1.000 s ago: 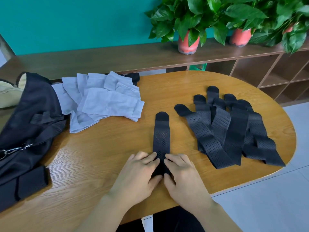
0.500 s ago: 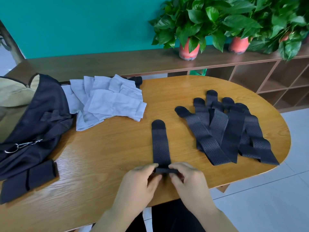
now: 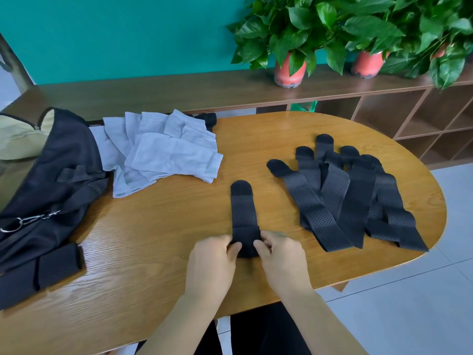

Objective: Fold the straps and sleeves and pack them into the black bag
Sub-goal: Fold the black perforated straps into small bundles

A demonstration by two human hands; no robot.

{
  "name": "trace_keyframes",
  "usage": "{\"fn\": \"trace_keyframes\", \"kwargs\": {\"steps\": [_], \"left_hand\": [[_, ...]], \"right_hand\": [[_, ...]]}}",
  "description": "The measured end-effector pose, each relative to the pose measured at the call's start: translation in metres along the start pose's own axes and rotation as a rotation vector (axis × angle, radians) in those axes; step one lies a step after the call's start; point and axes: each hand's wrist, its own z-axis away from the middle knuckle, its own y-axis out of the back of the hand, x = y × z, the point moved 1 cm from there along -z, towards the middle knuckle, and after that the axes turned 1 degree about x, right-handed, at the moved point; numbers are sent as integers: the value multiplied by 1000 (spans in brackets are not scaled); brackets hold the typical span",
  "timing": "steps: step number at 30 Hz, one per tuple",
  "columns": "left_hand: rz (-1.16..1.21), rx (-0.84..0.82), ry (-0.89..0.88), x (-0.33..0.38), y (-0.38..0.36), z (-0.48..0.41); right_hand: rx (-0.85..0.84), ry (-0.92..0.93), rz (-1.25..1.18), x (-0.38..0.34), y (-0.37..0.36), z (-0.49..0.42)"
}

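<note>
Head view: pinching the strap (image 3: 243,213) at its near folded end with left hand (image 3: 211,260) and right hand (image 3: 280,254); lies pointing straight away.

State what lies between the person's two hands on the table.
The folded near end of the single black strap, which the left hand and right hand pinch from either side. The head view shows it.

I can read no word, brand, number or sign anywhere. The strap (image 3: 242,213) in front of me, the black bag (image 3: 56,175), the grey sleeves (image 3: 169,155) and the red pots (image 3: 290,70) all show plain surfaces, with no legible label on them.
</note>
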Motion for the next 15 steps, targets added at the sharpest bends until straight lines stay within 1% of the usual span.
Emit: {"fn": "trace_keyframes", "kwargs": {"steps": [4, 8, 11, 12, 14, 15], "left_hand": [[-33, -4, 15, -1, -2, -3], [-186, -1, -31, 0, -1, -3], [-174, 104, -175, -4, -3, -1], [-154, 119, -251, -7, -6, 0], [-157, 95, -396, -13, -10, 0], [-172, 62, -436, -14, -9, 0]], "right_hand": [[-11, -7, 64, -4, 0, -2], [-5, -15, 87, -10, 3, -2], [33, 4, 43, -9, 4, 1], [66, 21, 20, -8, 3, 2], [168, 111, -15, -3, 1, 5], [202, 170, -26, 0, -1, 7]]}}
